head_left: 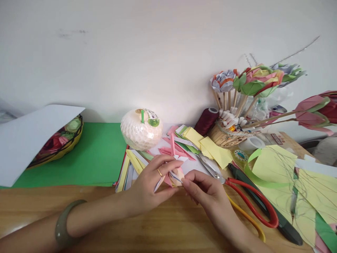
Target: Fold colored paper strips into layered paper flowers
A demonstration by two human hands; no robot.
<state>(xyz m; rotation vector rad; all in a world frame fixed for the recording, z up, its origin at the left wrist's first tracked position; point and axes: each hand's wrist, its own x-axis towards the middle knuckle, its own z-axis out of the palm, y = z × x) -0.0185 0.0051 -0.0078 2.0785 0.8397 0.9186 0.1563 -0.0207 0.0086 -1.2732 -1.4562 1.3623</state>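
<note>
My left fingers (165, 168) curl partly closed over and under a small folded-paper piece (178, 175), while my right fingers (190, 182), thumb and forefinger nearly together, pinch its right-hand edge. The piece sits directly between my hands, touching both, above the near edge of the desk (147, 225); its long axis is hidden by my grip. Neither hand is clearly nearer. Its thin, creased layers show pink, cream and white.

Just beyond lie pink folded strips (176, 150); nearer my left hand, flat yellow strips (134, 162) fan out. To the right, metal-bladed scissors (219, 177) with a smooth, looped red handle point away toward matte yellow paper slips (216, 150). Behind stands a rounded, film-wrapped white coconut (139, 131), its surface dimpled and glossy. Farther right, a maroon thread spool (206, 121) leans beside layered paper flowers (259, 80) on slim wooden stems. A flat green sheet (98, 151) spreads at far left.
</note>
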